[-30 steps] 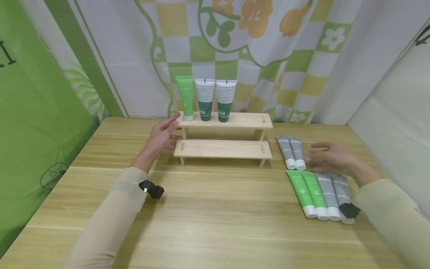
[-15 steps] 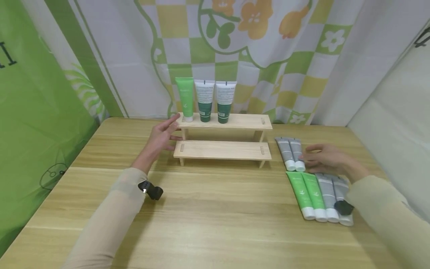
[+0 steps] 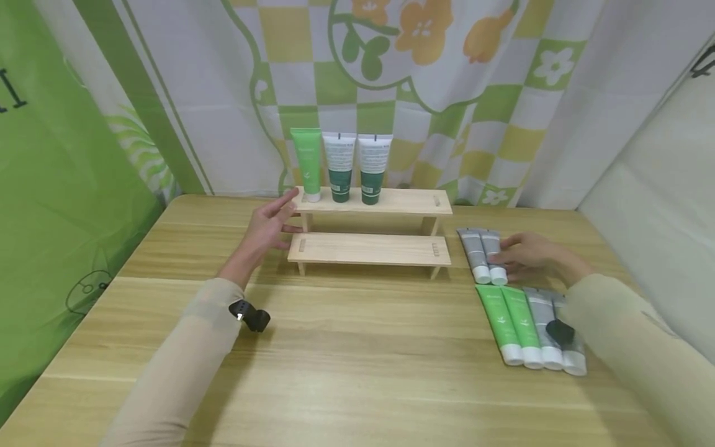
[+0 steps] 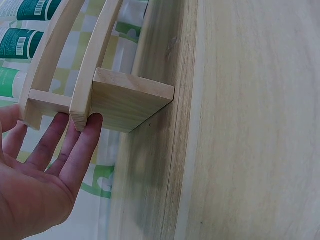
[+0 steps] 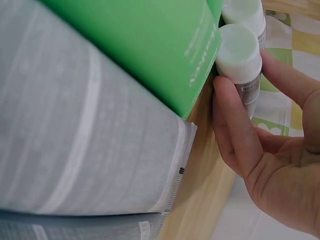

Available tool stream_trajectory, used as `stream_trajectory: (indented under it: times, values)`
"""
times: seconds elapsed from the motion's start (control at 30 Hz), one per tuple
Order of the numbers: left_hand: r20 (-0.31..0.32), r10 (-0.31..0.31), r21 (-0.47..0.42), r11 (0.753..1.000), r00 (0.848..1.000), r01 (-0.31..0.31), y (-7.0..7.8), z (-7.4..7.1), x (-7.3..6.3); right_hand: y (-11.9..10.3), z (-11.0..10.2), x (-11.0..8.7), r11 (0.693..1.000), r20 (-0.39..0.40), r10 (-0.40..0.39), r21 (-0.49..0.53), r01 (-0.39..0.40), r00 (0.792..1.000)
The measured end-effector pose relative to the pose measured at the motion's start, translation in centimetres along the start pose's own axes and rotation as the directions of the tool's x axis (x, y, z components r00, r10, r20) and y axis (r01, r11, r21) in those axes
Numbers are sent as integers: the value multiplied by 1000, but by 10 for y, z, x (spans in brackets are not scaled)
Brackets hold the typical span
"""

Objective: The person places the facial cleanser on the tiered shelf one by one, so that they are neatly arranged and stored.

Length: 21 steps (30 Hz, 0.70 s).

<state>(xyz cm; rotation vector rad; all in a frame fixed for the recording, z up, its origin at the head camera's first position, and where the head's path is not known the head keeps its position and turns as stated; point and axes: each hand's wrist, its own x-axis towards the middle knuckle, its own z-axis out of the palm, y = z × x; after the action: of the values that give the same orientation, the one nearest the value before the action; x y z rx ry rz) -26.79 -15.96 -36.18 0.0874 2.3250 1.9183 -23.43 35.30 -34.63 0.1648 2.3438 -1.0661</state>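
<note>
My left hand point(image 3: 268, 226) touches the left end of a two-step wooden shelf point(image 3: 371, 249); in the left wrist view its fairly straight fingertips press against the board ends. At the right, my right hand point(image 3: 530, 253) pinches a grey tube with a white cap point(image 5: 247, 92) between thumb and fingers, while the tube lies on the table. Another grey tube point(image 3: 473, 251) lies along its left side. On the upper step stand a light green tube point(image 3: 308, 162) and two white-and-dark-green tubes, one in the middle point(image 3: 340, 164) and one to its right point(image 3: 373, 164).
Nearer me on the right lie two green tubes point(image 3: 508, 323) and two grey tubes point(image 3: 542, 323), side by side on the wooden table point(image 3: 335, 372). A patterned curtain point(image 3: 380, 93) hangs behind the shelf. A black camera point(image 3: 257, 318) sits on the left wrist.
My right hand has moved left onto the right-hand grey tube of the far pair and now pinches it. The left hand has stayed at the shelf's end.
</note>
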Motion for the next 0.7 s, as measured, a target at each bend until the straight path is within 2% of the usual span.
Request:
stream_trajectory:
  times: [0.33, 0.7]
  values:
    - [-8, 6, 9, 1000, 1000, -6, -1, -3, -3, -7, 3, 2, 999, 9, 31, 7, -31, 999]
    - [-2, 18, 9, 1000, 1000, -18, 1, 0, -2, -6, 0, 3, 999, 21, 42, 14, -42, 999]
